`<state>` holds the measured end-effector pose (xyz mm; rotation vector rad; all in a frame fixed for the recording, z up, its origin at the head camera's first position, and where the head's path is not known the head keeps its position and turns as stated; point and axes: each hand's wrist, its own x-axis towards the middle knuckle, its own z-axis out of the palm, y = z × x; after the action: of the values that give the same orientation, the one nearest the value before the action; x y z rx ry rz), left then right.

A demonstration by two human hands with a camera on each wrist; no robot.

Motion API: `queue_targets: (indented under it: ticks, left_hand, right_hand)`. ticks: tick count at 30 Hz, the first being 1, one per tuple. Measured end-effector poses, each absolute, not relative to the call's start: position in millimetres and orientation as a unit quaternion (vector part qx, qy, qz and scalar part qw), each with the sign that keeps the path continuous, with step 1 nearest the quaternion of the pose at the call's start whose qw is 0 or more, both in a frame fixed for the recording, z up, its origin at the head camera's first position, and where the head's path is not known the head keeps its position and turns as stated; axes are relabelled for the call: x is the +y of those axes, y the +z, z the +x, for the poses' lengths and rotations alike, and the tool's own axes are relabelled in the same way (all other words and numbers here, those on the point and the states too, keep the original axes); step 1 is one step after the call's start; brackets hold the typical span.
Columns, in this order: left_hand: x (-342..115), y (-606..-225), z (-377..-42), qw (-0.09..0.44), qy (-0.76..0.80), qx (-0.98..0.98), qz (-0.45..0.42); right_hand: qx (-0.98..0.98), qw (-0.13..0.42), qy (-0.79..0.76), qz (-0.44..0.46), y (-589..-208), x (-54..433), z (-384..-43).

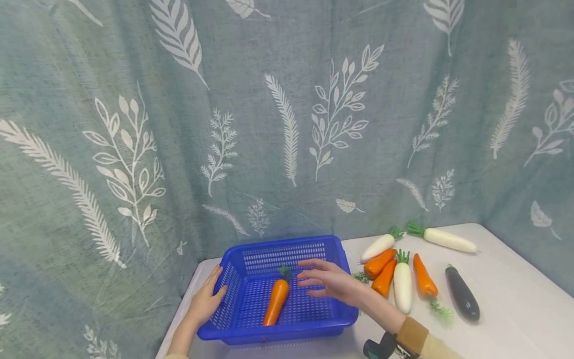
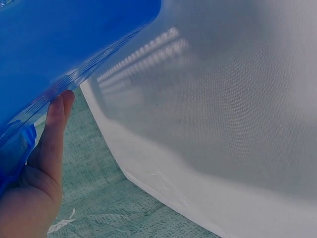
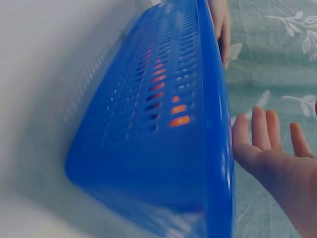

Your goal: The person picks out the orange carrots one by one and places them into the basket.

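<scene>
A blue perforated plastic basket (image 1: 251, 335) stands on the white table, with one orange carrot (image 1: 276, 302) lying inside, its green top toward the back wall. My left hand (image 1: 207, 299) grips the basket's left rim, thumb over the inner side and fingers along the outer wall. The left wrist view shows those fingers (image 2: 52, 139) stretched against the blue wall. Above the basket's right half hovers my right hand (image 1: 332, 282), fingers spread and holding nothing. In the right wrist view this hand (image 3: 277, 158) appears beside the basket's rim (image 3: 218, 124), its fingers loosely extended.
Right of the basket lie two carrots (image 1: 383, 279) side by side, another carrot (image 1: 424, 276), a white radish (image 1: 402, 286) between them, two more radishes (image 1: 377, 248) farther back, and a dark eggplant (image 1: 462, 293). A leaf-patterned green curtain (image 1: 269, 149) hangs behind the table (image 1: 506, 279).
</scene>
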<state>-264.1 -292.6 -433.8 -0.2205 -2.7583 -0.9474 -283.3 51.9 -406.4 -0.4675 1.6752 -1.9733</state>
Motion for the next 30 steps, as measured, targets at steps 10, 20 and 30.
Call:
queue_targets:
  ticks: [10, 20, 30]
  left_hand:
    - [-293.7, -433.8, -263.9, 0.095, -0.325, -0.938, -0.070]
    - [-293.4, -433.8, -264.2, 0.102, -0.328, -0.936, -0.073]
    - [-293.7, -433.8, -264.3, 0.095, -0.331, -0.936, -0.068]
  right_hand:
    - [0.577, 0.204, -0.763, -0.208, -407.7, 90.1, -277.9]
    - [0.619, 0.067, -0.773, -0.120, -410.9, 138.3, -284.8]
    - [0.724, -0.019, -0.689, -0.006, -432.5, 186.3, -289.8]
